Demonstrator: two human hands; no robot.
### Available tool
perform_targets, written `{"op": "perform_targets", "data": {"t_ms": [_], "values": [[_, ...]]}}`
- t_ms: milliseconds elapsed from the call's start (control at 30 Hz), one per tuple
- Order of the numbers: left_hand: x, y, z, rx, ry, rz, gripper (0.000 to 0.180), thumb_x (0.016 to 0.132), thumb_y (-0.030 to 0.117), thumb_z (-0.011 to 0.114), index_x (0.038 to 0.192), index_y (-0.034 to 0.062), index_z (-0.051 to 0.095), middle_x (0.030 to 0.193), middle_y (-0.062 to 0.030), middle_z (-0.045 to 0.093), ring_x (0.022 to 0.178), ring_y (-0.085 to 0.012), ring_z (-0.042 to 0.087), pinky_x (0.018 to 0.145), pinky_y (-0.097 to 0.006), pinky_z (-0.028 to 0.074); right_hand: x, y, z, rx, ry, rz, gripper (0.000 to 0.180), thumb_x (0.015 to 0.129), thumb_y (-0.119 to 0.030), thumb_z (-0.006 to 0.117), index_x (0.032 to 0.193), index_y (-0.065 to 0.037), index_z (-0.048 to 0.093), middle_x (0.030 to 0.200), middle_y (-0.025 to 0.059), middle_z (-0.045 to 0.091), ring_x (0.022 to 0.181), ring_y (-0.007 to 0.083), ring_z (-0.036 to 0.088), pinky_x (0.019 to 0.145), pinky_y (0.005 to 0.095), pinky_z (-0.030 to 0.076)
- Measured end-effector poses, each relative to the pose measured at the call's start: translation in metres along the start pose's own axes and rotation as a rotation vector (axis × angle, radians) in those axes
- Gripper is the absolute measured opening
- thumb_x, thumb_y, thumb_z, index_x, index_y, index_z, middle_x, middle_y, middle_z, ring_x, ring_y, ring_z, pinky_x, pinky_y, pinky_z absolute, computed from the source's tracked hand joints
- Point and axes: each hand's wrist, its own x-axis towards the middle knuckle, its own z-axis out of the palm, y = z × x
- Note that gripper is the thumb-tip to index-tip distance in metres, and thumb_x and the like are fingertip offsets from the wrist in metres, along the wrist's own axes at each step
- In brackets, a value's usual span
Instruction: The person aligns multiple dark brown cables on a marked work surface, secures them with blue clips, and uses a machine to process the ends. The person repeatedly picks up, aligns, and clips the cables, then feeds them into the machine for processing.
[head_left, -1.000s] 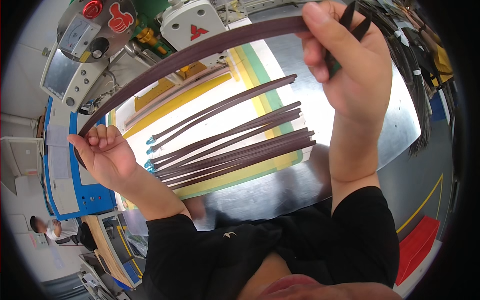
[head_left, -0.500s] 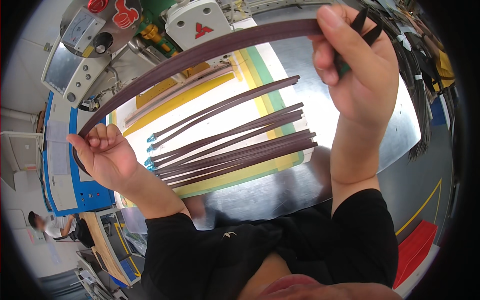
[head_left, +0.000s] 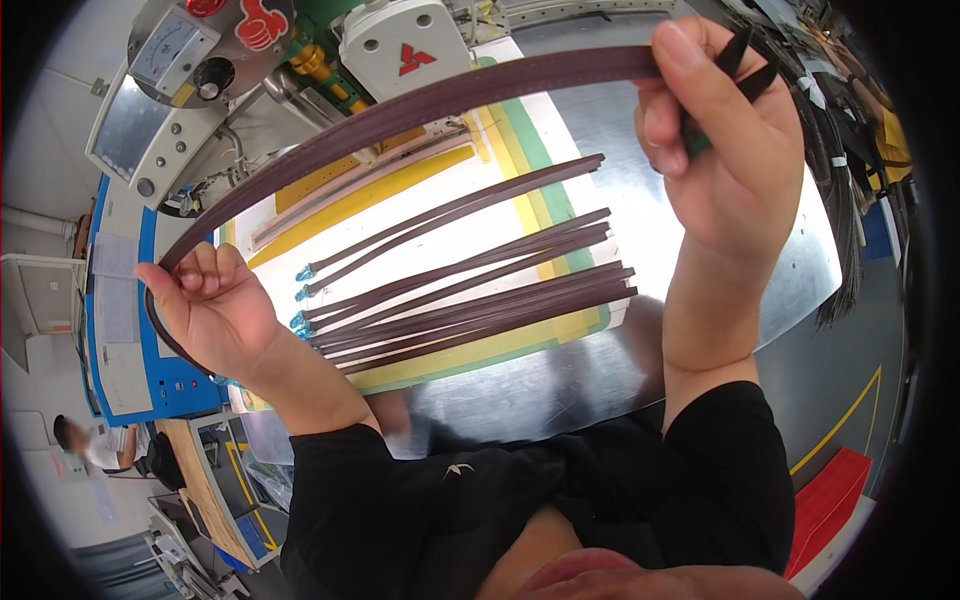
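Note:
A long dark brown strap (head_left: 400,108) with a stitched edge arches between my two raised hands. My left hand (head_left: 215,300) pinches it between thumb and fingers at the left, and its tail hangs below with a light blue end by the wrist. At the upper right, my right hand (head_left: 735,150) grips the strap's other end. The same hand holds a tool with two black pointed tips (head_left: 748,65); its kind is hidden by the fingers. Beneath, several similar brown straps (head_left: 480,308) lie side by side on a white board (head_left: 400,225), with blue-wrapped left ends (head_left: 303,322).
Behind the board stands a machine with a white head (head_left: 405,45) and gauge panel (head_left: 180,50). A blue and white cabinet (head_left: 150,360) is at the left. Dark strips (head_left: 840,230) hang at the right, above a red box (head_left: 830,510). Another person (head_left: 110,445) sits far left.
My right hand and its strap end have shifted slightly right and down. The strap's light blue end now shows below my left hand. Both hands keep their hold.

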Motion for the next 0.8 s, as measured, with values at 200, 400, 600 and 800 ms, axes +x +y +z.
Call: {"op": "perform_targets", "data": {"t_ms": [200, 400, 600, 800], "values": [[0.001, 0.004, 0.000, 0.007, -0.037, -0.130, 0.037, 0.109, 0.035, 0.061, 0.088, 0.0043, 0.063, 0.072, -0.0004, 0.047, 0.065, -0.0131, 0.040, 0.063, -0.030, 0.035, 0.005, -0.005, 0.002, 0.039, 0.040, 0.019, 0.016, 0.103, -0.015, 0.069, 0.096, 0.000, 0.070, 0.070, 0.0064, 0.064, 0.052, 0.0099, 0.052, 0.047, 0.0223, 0.037], [0.005, 0.034, -0.044, -0.088, 0.010, -0.224, 0.026, 0.106, 0.023, 0.055, 0.092, 0.0017, 0.058, 0.076, -0.0008, 0.045, 0.069, -0.0142, 0.039, 0.067, -0.032, 0.035, 0.019, 0.005, -0.042, 0.011, -0.158, -0.101, 0.017, 0.109, -0.012, 0.060, 0.114, 0.002, 0.069, 0.084, 0.0059, 0.061, 0.062, 0.0093, 0.047, 0.053, 0.0227, 0.032], [-0.022, 0.069, -0.114, 0.079, 0.168, -0.250, 0.024, 0.108, 0.022, 0.058, 0.099, 0.0018, 0.066, 0.078, -0.0013, 0.054, 0.071, -0.0137, 0.047, 0.068, -0.031, 0.040, 0.023, 0.008, -0.063, -0.193, -0.063, -0.014, 0.014, 0.104, -0.012, 0.069, 0.109, 0.001, 0.073, 0.089, 0.0086, 0.070, 0.064, 0.0087, 0.054, 0.054, 0.0207, 0.035], [-0.082, 0.080, -0.163, 0.289, 0.400, -0.342, 0.018, 0.107, 0.018, 0.065, 0.106, 0.0002, 0.068, 0.079, -0.0029, 0.060, 0.068, -0.0112, 0.053, 0.065, -0.028, 0.045, -0.016, 0.048, -0.104, -0.419, -0.232, 0.299, 0.019, 0.101, -0.019, 0.074, 0.107, -0.001, 0.073, 0.086, 0.0051, 0.071, 0.060, 0.0047, 0.052, 0.052, 0.0196, 0.035]]}}
